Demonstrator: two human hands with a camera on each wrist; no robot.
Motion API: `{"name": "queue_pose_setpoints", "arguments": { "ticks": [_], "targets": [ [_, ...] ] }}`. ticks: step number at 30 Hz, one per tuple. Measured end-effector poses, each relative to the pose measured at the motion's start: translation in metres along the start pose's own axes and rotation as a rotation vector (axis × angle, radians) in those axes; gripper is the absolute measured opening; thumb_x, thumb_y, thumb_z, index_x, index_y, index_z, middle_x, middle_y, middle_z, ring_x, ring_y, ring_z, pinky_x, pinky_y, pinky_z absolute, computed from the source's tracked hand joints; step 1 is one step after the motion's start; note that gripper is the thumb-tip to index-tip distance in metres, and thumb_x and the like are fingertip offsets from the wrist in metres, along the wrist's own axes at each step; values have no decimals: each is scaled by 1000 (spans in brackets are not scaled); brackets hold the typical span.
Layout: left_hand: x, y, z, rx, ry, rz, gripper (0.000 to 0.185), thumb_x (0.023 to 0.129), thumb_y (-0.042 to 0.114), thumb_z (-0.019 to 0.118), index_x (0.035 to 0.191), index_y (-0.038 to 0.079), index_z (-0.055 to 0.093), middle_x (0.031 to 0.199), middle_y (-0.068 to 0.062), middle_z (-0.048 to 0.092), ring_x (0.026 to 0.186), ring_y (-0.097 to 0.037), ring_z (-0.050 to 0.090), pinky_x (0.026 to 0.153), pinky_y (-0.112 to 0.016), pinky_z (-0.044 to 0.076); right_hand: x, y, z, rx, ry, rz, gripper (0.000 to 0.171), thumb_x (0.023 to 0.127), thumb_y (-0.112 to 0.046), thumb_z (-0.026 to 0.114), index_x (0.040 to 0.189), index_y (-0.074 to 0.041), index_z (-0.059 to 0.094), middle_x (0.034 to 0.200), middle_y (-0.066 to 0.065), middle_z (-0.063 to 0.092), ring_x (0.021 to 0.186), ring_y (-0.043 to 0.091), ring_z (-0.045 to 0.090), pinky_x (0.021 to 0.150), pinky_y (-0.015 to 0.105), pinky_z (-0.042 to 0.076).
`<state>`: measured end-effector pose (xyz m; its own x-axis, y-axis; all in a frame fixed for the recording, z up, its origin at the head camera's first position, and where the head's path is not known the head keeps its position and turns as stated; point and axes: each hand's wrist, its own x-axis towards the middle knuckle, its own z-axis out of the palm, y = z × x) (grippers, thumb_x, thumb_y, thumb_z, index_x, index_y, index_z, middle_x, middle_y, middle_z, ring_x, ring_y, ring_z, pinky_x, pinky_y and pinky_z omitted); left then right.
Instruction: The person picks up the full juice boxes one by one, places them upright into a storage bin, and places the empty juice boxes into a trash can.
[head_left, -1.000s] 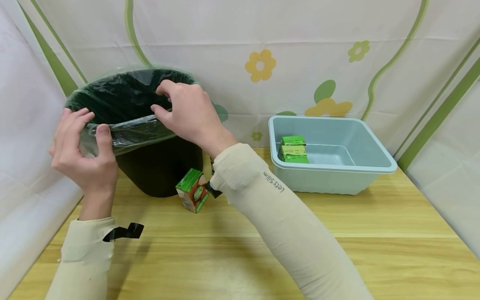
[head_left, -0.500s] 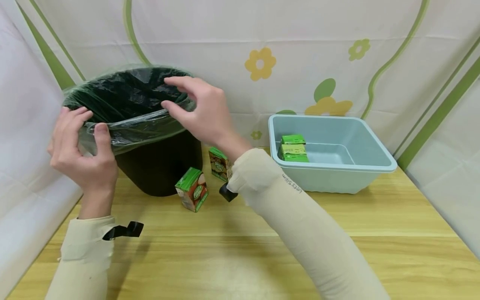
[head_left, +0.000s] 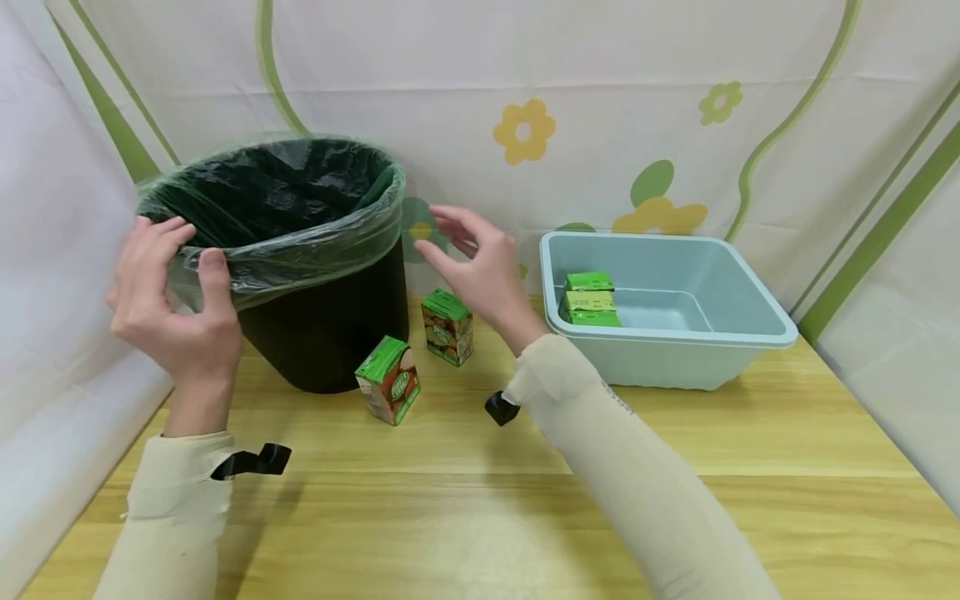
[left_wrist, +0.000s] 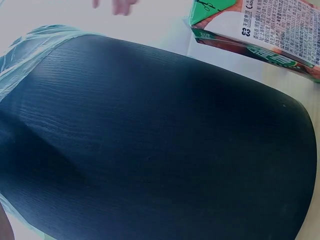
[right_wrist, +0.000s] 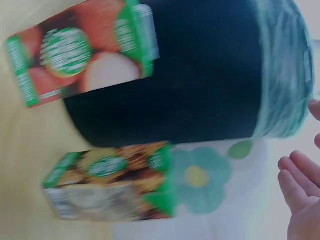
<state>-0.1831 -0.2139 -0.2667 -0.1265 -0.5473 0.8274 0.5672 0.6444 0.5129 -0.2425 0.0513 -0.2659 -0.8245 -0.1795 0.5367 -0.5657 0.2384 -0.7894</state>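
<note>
The clear bin liner (head_left: 300,250) is folded down over the rim of the black bin (head_left: 322,333), which stands at the back left of the bench (head_left: 480,517), close against the curtain. The film lies fairly smooth round the front and right of the rim, hugging the dark wall below it; on the left it is bunched, because that is where the left hand (head_left: 176,300) grasps it. The thumb presses on the outside of the fold and the fingers curl behind it, so the plastic is pinched against the rim, which seems to keep the liner from slipping into the bin. From the left wrist view the bin's grained black side (left_wrist: 150,145) fills almost everything, with the edge of the film just visible at the upper left.

The right hand (head_left: 480,267) hangs in the air just to the right of the bin, apart from the rim, fingers loose and spread, gripping nothing. The right wrist view shows its bare fingertips (right_wrist: 300,185) beside the liner's folded edge with a gap between.

Two small juice cartons stand on the bench at the foot of the bin: a front carton (head_left: 387,379) tilted a little, almost touching the bin's base, and a rear carton (head_left: 447,327) upright just beside it, below the right hand. Further right sits a pale blue tub (head_left: 675,350), well apart from the bin, with green cartons (head_left: 588,298) stacked against its left inner wall. The flowered curtain (head_left: 600,100) closes the scene behind and at both sides.
</note>
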Motion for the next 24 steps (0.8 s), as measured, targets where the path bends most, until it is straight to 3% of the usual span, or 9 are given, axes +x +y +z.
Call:
{"name": "queue_pose_setpoints", "arguments": {
  "ticks": [4, 11, 17, 24],
  "targets": [
    [0, 3, 0, -5, -2, 9, 54, 87, 56, 72, 105, 7, 85, 113, -7, 82, 132, -23, 68, 118, -33, 37, -16, 24, 0, -42, -33, 73, 49, 97, -30, 79, 143, -17, 67, 144, 3, 68, 132, 17, 65, 114, 31, 52],
    [0, 4, -1, -1, -8, 7, 54, 87, 56, 72, 106, 8, 84, 115, -7, 82, 134, -22, 67, 116, -32, 37, -37, 58, 3, -77, -58, 102, 42, 97, -26, 80, 137, -14, 72, 139, 7, 70, 131, 26, 66, 115, 40, 53],
    [1, 5, 0, -3, -5, 6, 56, 87, 58, 71, 106, 7, 84, 115, -7, 82, 133, -22, 67, 117, -33, 37, -46, 70, 2, -112, -104, 145, 43, 95, -28, 82, 134, -13, 73, 134, 11, 70, 129, 30, 66, 113, 45, 54],
    [0, 4, 0, -1, -6, 4, 56, 87, 57, 71, 106, 7, 84, 115, -7, 82, 133, -21, 67, 117, -33, 37, -50, 79, 4, -187, -160, 175, 39, 94, -26, 82, 132, -16, 76, 134, 10, 70, 127, 27, 68, 106, 40, 58]
  ]
}}
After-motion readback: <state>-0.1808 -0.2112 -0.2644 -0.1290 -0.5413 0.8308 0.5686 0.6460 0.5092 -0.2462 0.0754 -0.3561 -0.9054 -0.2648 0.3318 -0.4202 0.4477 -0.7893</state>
